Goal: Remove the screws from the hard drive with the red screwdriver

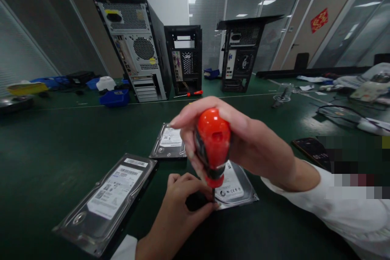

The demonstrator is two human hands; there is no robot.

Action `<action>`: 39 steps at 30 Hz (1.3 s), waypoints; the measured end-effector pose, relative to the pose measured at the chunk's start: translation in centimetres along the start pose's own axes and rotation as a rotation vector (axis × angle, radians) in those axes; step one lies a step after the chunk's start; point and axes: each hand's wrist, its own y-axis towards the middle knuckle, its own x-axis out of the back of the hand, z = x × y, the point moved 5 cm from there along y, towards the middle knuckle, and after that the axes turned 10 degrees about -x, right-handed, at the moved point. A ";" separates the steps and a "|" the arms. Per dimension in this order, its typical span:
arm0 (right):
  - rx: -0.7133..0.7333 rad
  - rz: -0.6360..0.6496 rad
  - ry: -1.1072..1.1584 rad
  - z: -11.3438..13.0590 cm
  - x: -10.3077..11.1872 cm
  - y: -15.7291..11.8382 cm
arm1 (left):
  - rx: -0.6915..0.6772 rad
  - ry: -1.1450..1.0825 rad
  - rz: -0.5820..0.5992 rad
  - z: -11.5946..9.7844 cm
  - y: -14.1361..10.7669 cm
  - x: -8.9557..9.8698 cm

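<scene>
Your right hand (pixel 256 142) and its screwdriver (pixel 213 142) partly cover the middle drive (pixel 170 140) and right drive (pixel 234 187). Right-side pixelation obscures detail.

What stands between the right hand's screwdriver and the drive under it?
Only the left hand: its fingers crowd and hide the tip of the screwdriver at the near-left corner of the hard drive. Nothing else visible intervenes.

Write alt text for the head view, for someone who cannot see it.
The right hand holds a red-and-black screwdriver pointing down at the near corner of a silver metal hard drive, where the left hand reaches. Two similar drives lie on the dark green tabletop; three metal computer cases stand behind.
</scene>
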 end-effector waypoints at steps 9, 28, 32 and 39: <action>0.043 0.025 0.137 -0.6 0.1 0.2 | 0.039 -0.142 0.008 0.7 -0.1 -0.4; 0.088 -0.036 0.061 -0.8 1.7 0.4 | -0.094 0.635 -0.316 9.3 -8.7 11.9; 0.090 0.020 0.070 -0.6 1.5 0.3 | -0.058 0.366 -0.165 5.9 -5.3 6.5; 0.067 -0.003 0.018 -0.2 1.1 -0.1 | 0.073 -0.019 0.012 -0.5 0.1 -1.4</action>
